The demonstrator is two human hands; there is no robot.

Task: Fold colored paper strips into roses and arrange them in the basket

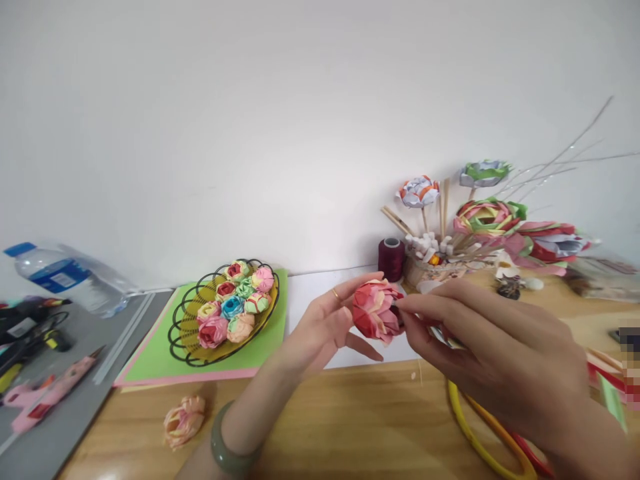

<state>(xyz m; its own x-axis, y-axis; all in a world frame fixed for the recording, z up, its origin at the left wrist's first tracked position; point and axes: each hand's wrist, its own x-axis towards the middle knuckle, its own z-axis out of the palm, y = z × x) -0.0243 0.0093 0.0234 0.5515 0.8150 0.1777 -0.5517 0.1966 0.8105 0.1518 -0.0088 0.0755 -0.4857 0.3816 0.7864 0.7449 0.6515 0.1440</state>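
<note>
A red and pink paper flower (376, 311) with layered, pointed petals is held up above the table. My left hand (325, 325) grips it from the left, with the thumb and fingers around its side. At the flower's right edge, the thumb and index finger of my right hand (493, 360) pinch together. Something dark shows by those fingertips, too small to make out. Part of a pale strip shows behind the right fingers, mostly hidden. On the table at lower left lies a loose peach paper flower (184, 421).
A yellow basket (189, 337) of small paper flowers sits on green paper (145, 360). Behind my hands are a maroon thread spool (391, 260) and a pot (425, 272) of stemmed paper flowers. A pink glue gun (55, 393) and water bottle (67, 280) are left; yellow strips (465, 423) lie right.
</note>
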